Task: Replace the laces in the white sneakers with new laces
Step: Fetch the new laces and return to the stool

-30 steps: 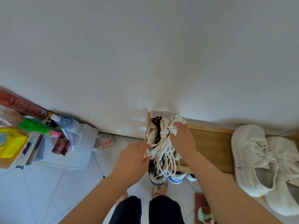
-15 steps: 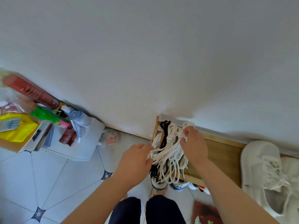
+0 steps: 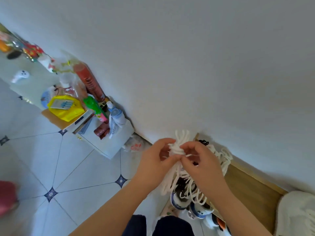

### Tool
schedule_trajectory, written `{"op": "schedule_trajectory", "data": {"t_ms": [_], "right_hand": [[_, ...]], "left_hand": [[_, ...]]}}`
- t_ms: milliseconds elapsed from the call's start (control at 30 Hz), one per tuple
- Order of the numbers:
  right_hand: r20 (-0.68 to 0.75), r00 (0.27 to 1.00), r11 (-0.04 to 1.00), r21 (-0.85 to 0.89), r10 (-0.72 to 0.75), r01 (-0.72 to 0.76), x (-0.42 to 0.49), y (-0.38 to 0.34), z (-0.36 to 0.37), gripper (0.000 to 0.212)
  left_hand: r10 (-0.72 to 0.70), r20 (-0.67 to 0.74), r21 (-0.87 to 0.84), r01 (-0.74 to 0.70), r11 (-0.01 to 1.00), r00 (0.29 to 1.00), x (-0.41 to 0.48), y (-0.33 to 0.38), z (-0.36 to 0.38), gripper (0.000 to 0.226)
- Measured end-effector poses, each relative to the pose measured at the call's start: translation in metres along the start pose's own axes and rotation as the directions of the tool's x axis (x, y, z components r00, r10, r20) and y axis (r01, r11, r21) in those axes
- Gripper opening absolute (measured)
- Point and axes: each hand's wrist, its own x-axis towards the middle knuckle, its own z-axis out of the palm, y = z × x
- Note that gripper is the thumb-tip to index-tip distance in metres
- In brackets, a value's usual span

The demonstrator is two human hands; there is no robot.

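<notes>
Our left hand [image 3: 153,160] and right hand [image 3: 202,164] both pinch the bundle of white laces [image 3: 177,149] at its wrapped middle, with loops dangling below. Beyond them, a white sneaker [image 3: 296,213] rests on the wooden shoe rack [image 3: 252,189] against the wall.

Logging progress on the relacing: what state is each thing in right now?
white lace bundle, wound up, wrapped at the middle, loops dangling.
left hand, pinches the bundle.
right hand, pinches the bundle's wrap.
white sneaker, resting on the wooden rack, untouched.
</notes>
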Motion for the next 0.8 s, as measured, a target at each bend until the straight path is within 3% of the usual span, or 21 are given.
{"op": "schedule_trajectory", "data": {"t_ms": [100,233,367,567,700,800], "right_hand": [[0.086,0.992,0.996,0.016,-0.094,0.093,-0.002,-0.024,0.028,0.024],[0.214,0.961,0.984,0.051,-0.176,0.169,-0.011,-0.06,0.08,0.021],[0.384,0.913,0.988,0.119,-0.137,0.098,-0.036,-0.098,0.149,0.015],[0.661,0.743,0.99,0.14,-0.109,0.02,-0.101,-0.148,0.263,0.027],[0.765,0.618,0.983,0.149,-0.181,0.103,-0.144,-0.182,0.334,0.025],[0.798,0.567,0.979,0.159,-0.203,0.125,-0.164,-0.2,0.372,0.03]], "left_hand": [[-0.037,-0.127,-0.04,0.032,0.999,0.991,-0.021,-0.008,-0.04,0.028],[-0.056,-0.315,0.034,0.07,0.997,0.948,-0.062,-0.034,-0.094,0.019],[-0.047,-0.488,0.107,0.114,0.988,0.871,-0.118,-0.064,-0.148,0.019],[-0.088,-0.626,0.147,0.228,0.963,0.775,-0.225,-0.115,-0.235,0.014],[-0.19,-0.742,-0.017,0.265,0.964,0.643,-0.293,-0.152,-0.284,0.017],[-0.283,-0.792,-0.175,0.242,0.954,0.541,-0.326,-0.168,-0.308,0.013]]}}
